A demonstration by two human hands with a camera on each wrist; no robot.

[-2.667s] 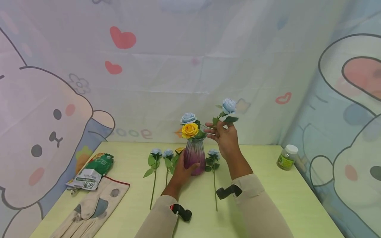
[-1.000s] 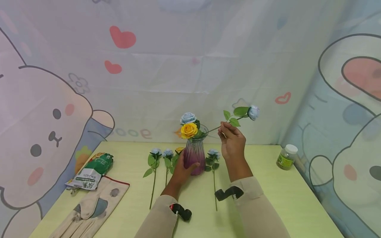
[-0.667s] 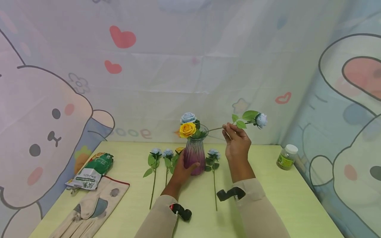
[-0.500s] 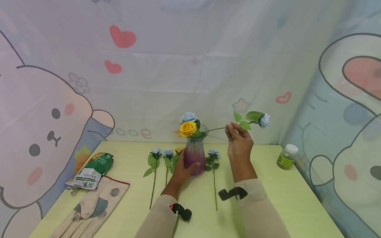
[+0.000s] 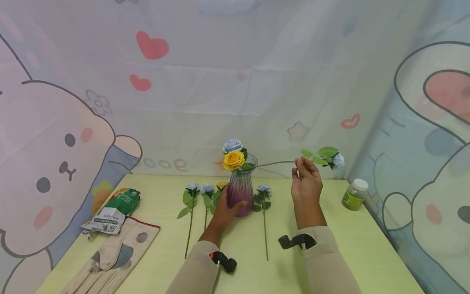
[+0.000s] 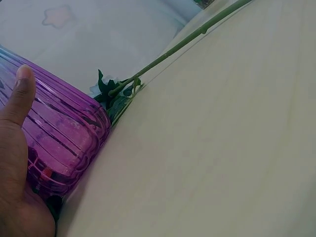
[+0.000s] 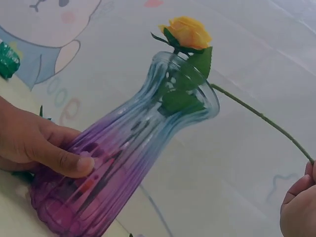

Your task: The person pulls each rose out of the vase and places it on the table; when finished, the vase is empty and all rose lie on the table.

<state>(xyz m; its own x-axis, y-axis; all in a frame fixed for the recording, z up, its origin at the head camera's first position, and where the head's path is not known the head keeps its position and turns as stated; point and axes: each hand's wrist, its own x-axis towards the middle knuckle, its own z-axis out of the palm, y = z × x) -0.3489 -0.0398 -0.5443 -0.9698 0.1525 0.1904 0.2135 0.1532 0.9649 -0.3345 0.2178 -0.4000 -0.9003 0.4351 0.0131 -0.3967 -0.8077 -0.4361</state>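
My left hand (image 5: 225, 212) grips the lower body of a glass vase (image 5: 240, 192), clear bluish at the mouth and purple below. The thumb lies across its front in the right wrist view. A blue rose and a yellow rose (image 5: 234, 161) stand in the vase, leaning left. My right hand (image 5: 307, 181) pinches the stem of another blue rose (image 5: 338, 161) between thumb and fingers, right of the vase. This rose lies nearly level, its bloom to the right. Its slightly bent stem (image 7: 261, 116) reaches the vase's rim at the other end.
Blue roses (image 5: 192, 188) and a partly hidden yellow rose (image 5: 221, 185) lie left of the vase, another blue rose (image 5: 264, 190) right of it. A work glove (image 5: 117, 253) and a green-white packet (image 5: 114, 212) lie at left. A white-lidded jar (image 5: 354, 194) stands at right.
My right hand has moved right and slid along the stem, tipping the blue rose from upright to nearly level, bloom lower and farther right. The left hand stays on the vase.
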